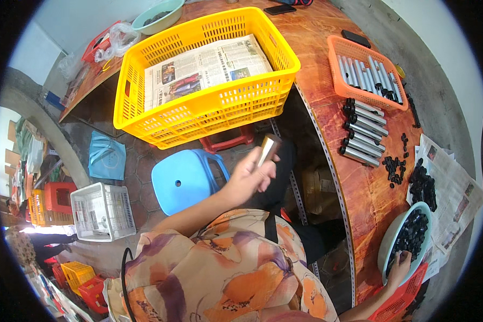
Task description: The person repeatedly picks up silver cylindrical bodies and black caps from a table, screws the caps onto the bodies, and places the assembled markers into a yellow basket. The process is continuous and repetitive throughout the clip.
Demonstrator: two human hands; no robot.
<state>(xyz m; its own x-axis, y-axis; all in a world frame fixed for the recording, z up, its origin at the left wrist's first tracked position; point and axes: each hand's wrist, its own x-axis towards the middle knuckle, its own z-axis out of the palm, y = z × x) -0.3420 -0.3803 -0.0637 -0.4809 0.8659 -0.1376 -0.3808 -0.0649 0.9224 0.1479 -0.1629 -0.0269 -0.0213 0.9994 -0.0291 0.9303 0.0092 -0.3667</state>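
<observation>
My left hand (252, 176) is closed around a short shiny metal tube (268, 148), held up in front of my lap with one end sticking out past the fingers. On the right, my right hand (399, 269) reaches into a pale green bowl (382, 256) heaped with small black plastic parts (411, 234). Its fingers are bunched together at the heap, and whatever lies between them is hidden. Beyond that bowl, several metal tubes with black ends (366, 132) lie side by side on the reddish wooden table (354, 214).
An orange basket (335, 80) of metal tubes stands at the far right. Loose black parts (395, 170) and newspaper (456, 198) lie near the bowl. Ahead is a yellow crate (209, 121) lined with newspaper. A blue stool (180, 182) and white crate (104, 212) stand at left.
</observation>
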